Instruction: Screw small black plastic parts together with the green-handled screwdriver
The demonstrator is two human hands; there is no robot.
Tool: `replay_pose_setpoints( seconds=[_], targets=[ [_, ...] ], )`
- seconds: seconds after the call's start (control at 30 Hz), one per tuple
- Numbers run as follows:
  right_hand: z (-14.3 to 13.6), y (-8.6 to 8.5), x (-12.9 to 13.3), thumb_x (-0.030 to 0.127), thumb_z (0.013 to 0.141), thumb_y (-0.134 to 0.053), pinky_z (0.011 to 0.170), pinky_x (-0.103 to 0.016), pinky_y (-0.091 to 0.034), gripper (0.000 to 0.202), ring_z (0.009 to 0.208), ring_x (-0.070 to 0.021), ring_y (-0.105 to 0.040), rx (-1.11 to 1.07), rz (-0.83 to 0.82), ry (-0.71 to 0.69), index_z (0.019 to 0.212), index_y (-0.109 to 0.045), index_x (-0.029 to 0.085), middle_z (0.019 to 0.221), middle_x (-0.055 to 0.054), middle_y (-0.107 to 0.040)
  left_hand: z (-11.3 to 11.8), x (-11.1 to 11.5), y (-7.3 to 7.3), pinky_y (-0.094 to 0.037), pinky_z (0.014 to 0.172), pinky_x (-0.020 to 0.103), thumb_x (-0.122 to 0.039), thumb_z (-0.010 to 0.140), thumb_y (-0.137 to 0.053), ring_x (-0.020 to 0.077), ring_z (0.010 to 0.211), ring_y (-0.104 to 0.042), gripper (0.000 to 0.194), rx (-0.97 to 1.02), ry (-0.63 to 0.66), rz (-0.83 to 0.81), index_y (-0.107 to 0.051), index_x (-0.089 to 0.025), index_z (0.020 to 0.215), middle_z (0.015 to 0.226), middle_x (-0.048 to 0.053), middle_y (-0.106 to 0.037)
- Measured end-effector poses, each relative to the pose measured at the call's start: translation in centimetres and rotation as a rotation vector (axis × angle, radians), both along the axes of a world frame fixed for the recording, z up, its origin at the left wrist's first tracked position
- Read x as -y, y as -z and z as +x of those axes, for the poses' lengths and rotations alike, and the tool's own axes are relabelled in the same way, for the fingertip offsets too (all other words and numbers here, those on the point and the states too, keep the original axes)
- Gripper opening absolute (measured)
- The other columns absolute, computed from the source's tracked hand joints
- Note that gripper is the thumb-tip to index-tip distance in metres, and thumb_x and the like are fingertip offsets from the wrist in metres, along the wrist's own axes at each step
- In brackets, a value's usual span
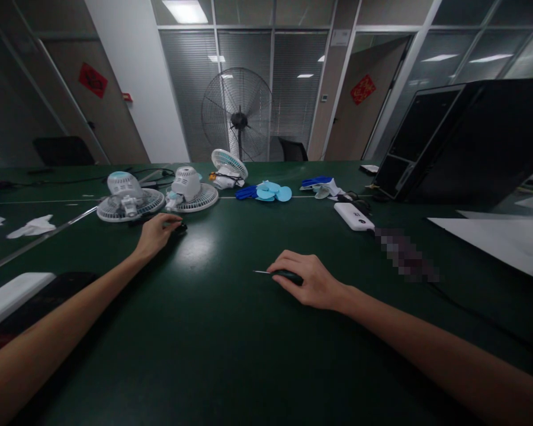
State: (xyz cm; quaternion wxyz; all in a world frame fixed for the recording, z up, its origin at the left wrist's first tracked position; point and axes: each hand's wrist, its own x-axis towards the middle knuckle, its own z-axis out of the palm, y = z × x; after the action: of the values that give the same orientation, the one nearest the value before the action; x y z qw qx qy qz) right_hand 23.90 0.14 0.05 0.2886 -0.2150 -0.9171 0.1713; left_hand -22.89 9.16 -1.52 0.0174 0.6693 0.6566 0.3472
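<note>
My right hand (308, 278) is closed around the dark handle of a small screwdriver (288, 276), its thin metal shaft pointing left just above the green tabletop (231, 355). Farther off to the left, my left hand (156, 234) pinches a small black part (182, 228) whose kind I cannot make out. Just behind that hand lie two white fan heads, one fan (131, 198) at the left and another fan (190, 192) beside it, both with grilles down and motor housings up. A third white fan (228, 168) sits tilted farther back.
Light-blue fan blades (273, 191) and blue-and-white pieces (322, 185) lie toward the back. At the right are a white power bank (353, 216) with a cable, paper sheets (497, 239) and a large black case (466, 142). A white box (15, 299) rests at the left.
</note>
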Motion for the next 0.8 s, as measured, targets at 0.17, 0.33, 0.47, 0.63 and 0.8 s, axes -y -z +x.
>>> replay_pose_setpoints(
  seconds=[0.17,0.33,0.47,0.63,0.8],
  targets=[
    [0.0,0.0,0.0,0.017,0.103,-0.064,0.080,-0.029,-0.059,0.024,0.095,-0.0166,-0.067,0.003,-0.013,-0.001,0.126,-0.066,0.018,0.118,-0.007,-0.067,0.1,0.0,-0.1,-0.053,0.074,0.033,-0.054,0.083,-0.065,0.0276,0.079,-0.072,0.047,0.006,-0.011,-0.118,-0.079,-0.019,0.111,0.101,0.009,-0.081],
    [0.1,0.3,-0.2,0.018,0.102,-0.066,0.081,-0.029,-0.059,0.024,0.096,-0.0175,-0.068,0.009,0.001,0.012,0.126,-0.067,0.019,0.118,-0.007,-0.068,0.1,0.0,-0.1,-0.053,0.079,0.034,-0.054,0.083,-0.064,0.0297,0.087,-0.073,0.047,0.015,-0.018,-0.118,-0.080,-0.021,0.112,0.106,0.009,-0.082],
    [0.0,0.2,-0.1,0.019,0.102,-0.065,0.079,-0.029,-0.059,0.024,0.094,-0.0173,-0.068,0.012,0.005,0.016,0.126,-0.067,0.019,0.117,-0.007,-0.068,-0.4,-0.2,0.1,-0.054,0.083,0.035,-0.056,0.080,-0.067,0.0308,0.096,-0.073,0.050,0.090,-0.008,-0.141,-0.081,-0.020,0.112,0.112,0.009,-0.081],
    [-0.1,-0.1,0.0,0.018,0.103,-0.064,0.080,-0.029,-0.058,0.023,0.094,-0.0169,-0.067,0.012,-0.003,0.008,0.126,-0.067,0.018,0.117,-0.007,-0.067,-1.4,-0.8,0.6,-0.054,0.087,0.034,-0.061,0.070,-0.077,0.0308,0.102,-0.073,0.057,0.238,-0.045,-0.182,-0.084,-0.021,0.111,0.109,0.009,-0.082],
    [-0.1,0.0,-0.1,0.017,0.102,-0.064,0.079,-0.028,-0.058,0.023,0.094,-0.0163,-0.068,0.011,-0.011,0.003,0.125,-0.067,0.018,0.117,-0.007,-0.068,-1.3,-1.1,0.3,-0.052,0.101,0.039,-0.051,0.061,-0.089,0.0323,0.110,-0.072,0.052,0.441,-0.073,-0.196,-0.086,-0.020,0.102,0.111,0.011,-0.082]
  ],
)
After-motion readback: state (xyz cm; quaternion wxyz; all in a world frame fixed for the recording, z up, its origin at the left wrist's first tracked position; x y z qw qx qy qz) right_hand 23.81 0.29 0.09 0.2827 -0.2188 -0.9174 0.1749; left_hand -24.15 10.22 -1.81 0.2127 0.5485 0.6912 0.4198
